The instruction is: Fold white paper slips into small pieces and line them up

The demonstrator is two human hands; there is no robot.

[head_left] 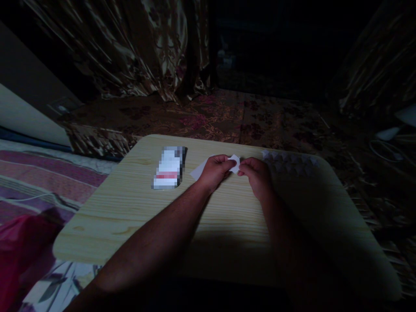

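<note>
Pixelated object (168,169), paper (198,170), pale shapes (288,167) on wooden table (234,216)

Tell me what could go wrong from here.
1. The small white paper held in the left hand and right hand might crease or tear if tugged unevenly.
2. The right hand is close to the rows of small pale pieces and could knock some out of line.
3. The right side of the table is in shadow, so pieces there may be misjudged.
</note>
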